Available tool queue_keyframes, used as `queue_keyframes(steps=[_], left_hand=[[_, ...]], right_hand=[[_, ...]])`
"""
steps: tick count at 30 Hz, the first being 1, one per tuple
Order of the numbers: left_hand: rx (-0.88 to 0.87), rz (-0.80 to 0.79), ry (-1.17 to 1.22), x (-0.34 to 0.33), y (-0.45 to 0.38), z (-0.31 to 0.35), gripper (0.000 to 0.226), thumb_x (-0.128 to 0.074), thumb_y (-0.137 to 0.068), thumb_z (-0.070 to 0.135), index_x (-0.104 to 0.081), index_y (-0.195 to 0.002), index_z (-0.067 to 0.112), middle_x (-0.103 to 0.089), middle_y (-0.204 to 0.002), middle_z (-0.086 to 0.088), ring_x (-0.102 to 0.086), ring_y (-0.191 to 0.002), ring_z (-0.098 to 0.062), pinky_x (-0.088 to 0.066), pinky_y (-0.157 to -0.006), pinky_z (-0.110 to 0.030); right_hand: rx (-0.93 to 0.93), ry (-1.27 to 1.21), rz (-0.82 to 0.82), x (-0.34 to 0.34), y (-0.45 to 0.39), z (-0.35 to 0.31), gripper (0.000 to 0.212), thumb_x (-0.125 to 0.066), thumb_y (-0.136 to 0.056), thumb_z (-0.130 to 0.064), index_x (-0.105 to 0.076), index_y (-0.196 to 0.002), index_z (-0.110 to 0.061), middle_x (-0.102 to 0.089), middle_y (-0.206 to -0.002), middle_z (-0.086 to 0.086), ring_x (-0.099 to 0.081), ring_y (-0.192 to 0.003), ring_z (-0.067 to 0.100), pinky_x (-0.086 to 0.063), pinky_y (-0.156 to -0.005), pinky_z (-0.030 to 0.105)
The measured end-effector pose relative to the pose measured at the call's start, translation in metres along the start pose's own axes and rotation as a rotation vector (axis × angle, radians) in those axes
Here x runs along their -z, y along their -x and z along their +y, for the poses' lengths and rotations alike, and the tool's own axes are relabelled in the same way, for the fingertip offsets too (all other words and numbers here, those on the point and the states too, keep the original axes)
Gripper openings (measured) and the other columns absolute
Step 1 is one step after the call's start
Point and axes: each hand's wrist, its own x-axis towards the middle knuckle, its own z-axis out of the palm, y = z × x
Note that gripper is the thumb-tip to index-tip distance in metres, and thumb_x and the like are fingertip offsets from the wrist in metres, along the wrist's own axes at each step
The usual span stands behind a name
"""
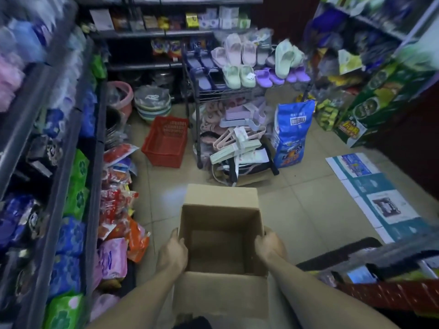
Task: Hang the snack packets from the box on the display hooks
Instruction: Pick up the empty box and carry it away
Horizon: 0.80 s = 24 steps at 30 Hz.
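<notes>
Head view: I hold the box low in the near centre, left hand and right hand each curled over a side wall. Its inside looks bare, and snack packets hang at left, so hanging seems finished.

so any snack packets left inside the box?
No. The cardboard box, held at its sides by the left hand and right hand, shows only its bare brown bottom.
</notes>
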Motion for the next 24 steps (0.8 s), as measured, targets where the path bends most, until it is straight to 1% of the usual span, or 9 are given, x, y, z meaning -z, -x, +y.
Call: queue_keyframes(steps=[3,5,7,8,10,15,19,22,24], left_hand=[[-0.059,-0.069,-0.068,0.011,-0.061,0.034,0.031,-0.045,-0.112,0.018,-0.058,-0.137,0.009,-0.073,-0.118,-0.018,-0.069,-0.108,-0.036,-0.046,-0.083,-0.034],[-0.101,-0.103,-0.096,0.016,-0.097,0.062,0.030,-0.044,-0.112,0.018,-0.057,-0.138,0.012,-0.072,-0.120,-0.019,-0.068,-0.110,-0.039,-0.042,-0.081,-0.032],[-0.145,-0.132,-0.121,0.017,-0.130,0.090,0.030,-0.045,-0.111,0.018,-0.055,-0.138,0.014,-0.072,-0.118,-0.019,-0.068,-0.108,-0.040,-0.046,-0.082,-0.033],[-0.171,-0.148,-0.135,0.015,-0.146,0.105,0.029,-0.045,-0.110,0.019,-0.055,-0.137,0.013,-0.072,-0.115,-0.019,-0.069,-0.106,-0.040,-0.051,-0.086,-0.035],[-0.220,-0.193,-0.179,0.007,-0.175,0.139,0.027,-0.047,-0.108,0.019,-0.056,-0.134,0.013,-0.072,-0.112,-0.019,-0.069,-0.104,-0.041,-0.057,-0.090,-0.043],[-0.331,-0.314,-0.277,-0.039,-0.226,0.241,0.030,-0.048,-0.107,0.018,-0.059,-0.135,0.018,-0.073,-0.123,-0.020,-0.067,-0.116,-0.042,-0.052,-0.092,-0.039],[-0.325,-0.387,-0.288,-0.085,-0.258,0.321,0.036,-0.047,-0.107,0.017,-0.057,-0.142,0.021,-0.071,-0.130,-0.020,-0.065,-0.122,-0.042,-0.050,-0.097,-0.038],[-0.350,-0.429,-0.300,-0.121,-0.277,0.384,0.036,-0.047,-0.105,0.017,-0.058,-0.140,0.019,-0.071,-0.128,-0.020,-0.066,-0.118,-0.041,-0.054,-0.097,-0.039],[-0.380,-0.466,-0.313,-0.148,-0.286,0.428,0.038,-0.048,-0.104,0.016,-0.059,-0.141,0.018,-0.072,-0.124,-0.020,-0.068,-0.114,-0.041,-0.056,-0.095,-0.041]], right_hand=[[-0.063,-0.036,0.034,-0.001,-0.039,-0.035,0.027,-0.047,-0.101,-0.024,-0.070,-0.115,-0.026,-0.074,-0.109,0.006,-0.068,-0.096,0.028,-0.056,-0.084,0.034],[-0.125,-0.064,0.062,0.003,-0.063,-0.052,0.026,-0.047,-0.100,-0.024,-0.069,-0.114,-0.026,-0.073,-0.107,0.005,-0.067,-0.093,0.027,-0.052,-0.081,0.032],[-0.182,-0.112,0.101,0.009,-0.086,-0.063,0.024,-0.049,-0.100,-0.027,-0.069,-0.113,-0.025,-0.071,-0.100,0.003,-0.064,-0.088,0.026,-0.050,-0.078,0.031],[-0.205,-0.144,0.126,0.014,-0.097,-0.067,0.024,-0.050,-0.099,-0.030,-0.069,-0.112,-0.025,-0.071,-0.097,0.001,-0.065,-0.087,0.025,-0.053,-0.079,0.032],[-0.266,-0.189,0.157,0.022,-0.122,-0.070,0.025,-0.052,-0.096,-0.037,-0.070,-0.110,-0.026,-0.074,-0.098,0.001,-0.070,-0.091,0.028,-0.059,-0.084,0.037],[-0.393,-0.199,0.253,0.069,-0.208,-0.065,0.023,-0.056,-0.098,-0.025,-0.072,-0.114,-0.019,-0.075,-0.106,0.010,-0.072,-0.099,0.033,-0.059,-0.086,0.039],[-0.454,-0.181,0.230,0.127,-0.278,-0.059,0.027,-0.055,-0.100,-0.027,-0.069,-0.121,-0.019,-0.073,-0.113,0.010,-0.070,-0.103,0.032,-0.055,-0.085,0.034],[-0.493,-0.180,0.248,0.178,-0.321,-0.051,0.029,-0.055,-0.099,-0.027,-0.068,-0.124,-0.021,-0.072,-0.124,0.010,-0.069,-0.114,0.033,-0.052,-0.090,0.033],[-0.522,-0.191,0.283,0.214,-0.352,-0.042,0.030,-0.057,-0.098,-0.026,-0.069,-0.125,-0.020,-0.072,-0.126,0.012,-0.068,-0.117,0.034,-0.053,-0.095,0.036]])
